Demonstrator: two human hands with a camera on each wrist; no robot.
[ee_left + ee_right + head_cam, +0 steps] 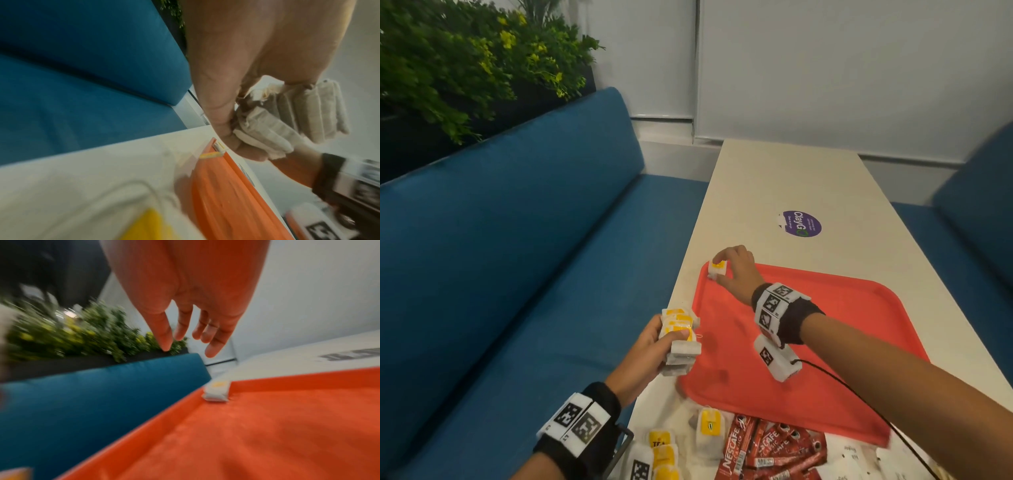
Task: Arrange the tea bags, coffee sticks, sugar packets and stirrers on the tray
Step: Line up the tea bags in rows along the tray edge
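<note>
Head view: the right hand [734, 270] reaches to the far left corner of the red tray [825, 342], where a single tea bag [717, 269] stands against the rim. The right wrist view shows those fingers [166, 335] loosely extended above that bag, clear of it and holding nothing. The left hand [647, 353] grasps a stack of tea bags [679, 334] over the tray's left edge, thumb curled on top. On the white table [791, 178] nearer the person lie loose tea bags [709, 425], red coffee sticks [774, 452] and white sugar packets [852, 455].
</note>
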